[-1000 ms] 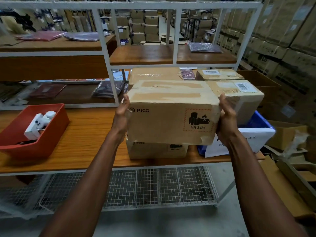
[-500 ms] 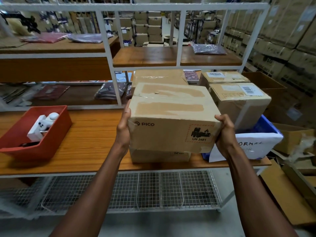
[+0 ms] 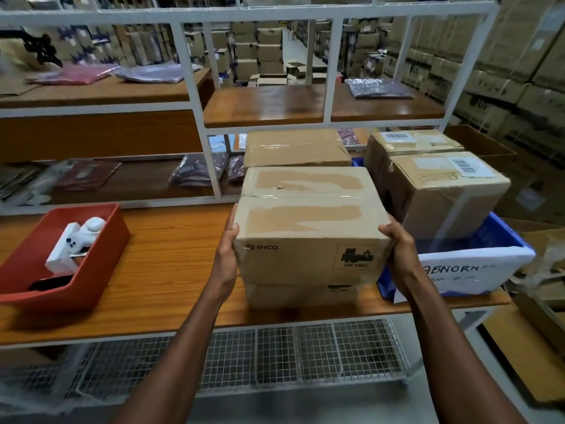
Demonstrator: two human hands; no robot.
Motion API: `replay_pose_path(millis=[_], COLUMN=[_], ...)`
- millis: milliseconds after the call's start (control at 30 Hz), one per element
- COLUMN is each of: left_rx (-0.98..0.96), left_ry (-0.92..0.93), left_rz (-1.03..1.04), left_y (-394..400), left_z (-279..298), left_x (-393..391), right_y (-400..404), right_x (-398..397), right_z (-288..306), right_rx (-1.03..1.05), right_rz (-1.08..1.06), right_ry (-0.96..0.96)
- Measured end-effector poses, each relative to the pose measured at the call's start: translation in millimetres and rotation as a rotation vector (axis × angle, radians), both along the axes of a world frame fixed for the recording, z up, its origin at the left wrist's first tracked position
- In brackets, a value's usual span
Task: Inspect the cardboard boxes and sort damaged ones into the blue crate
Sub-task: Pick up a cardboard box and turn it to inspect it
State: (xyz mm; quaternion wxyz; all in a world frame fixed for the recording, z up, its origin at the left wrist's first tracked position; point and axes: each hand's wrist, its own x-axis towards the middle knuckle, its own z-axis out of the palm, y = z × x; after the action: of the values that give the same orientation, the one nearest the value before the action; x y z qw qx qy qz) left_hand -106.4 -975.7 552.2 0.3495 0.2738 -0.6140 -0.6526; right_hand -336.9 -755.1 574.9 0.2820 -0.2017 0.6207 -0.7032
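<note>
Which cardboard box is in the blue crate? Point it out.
The barcode-labelled box at the right: its base sits inside the blue crate. The held PICO box and others stand outside.

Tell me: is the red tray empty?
No, the red tray on the wooden shelf holds white objects.

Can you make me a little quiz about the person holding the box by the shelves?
1. True or false: both hands, left hand and right hand, hold the PICO box.
2. Which colour is the tray with the white gadget? A) green B) red C) yellow
3. Fill in: the held box sits above another ____ box on the wooden shelf.

Key: 1 true. 2 B. 3 cardboard.
</note>
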Motion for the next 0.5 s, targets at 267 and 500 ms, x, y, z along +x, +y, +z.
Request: replay_pose_path(millis=[267,500], left_rx=[-0.003,0.005], left_ry=[0.001,0.033], left_rz=[-0.023,0.019], left_y=[-26.1,-29.1], left_z=[-10.7,-15.3], left_x=[-5.7,-15.7], right_y=[-24.1,-38.0], right_x=[-14.4,-31.9], right_z=[-13.3,-23.6], right_rx=[0.009,-0.002], right_rz=[-0.035,-0.049], right_ry=[0.032,0.012])
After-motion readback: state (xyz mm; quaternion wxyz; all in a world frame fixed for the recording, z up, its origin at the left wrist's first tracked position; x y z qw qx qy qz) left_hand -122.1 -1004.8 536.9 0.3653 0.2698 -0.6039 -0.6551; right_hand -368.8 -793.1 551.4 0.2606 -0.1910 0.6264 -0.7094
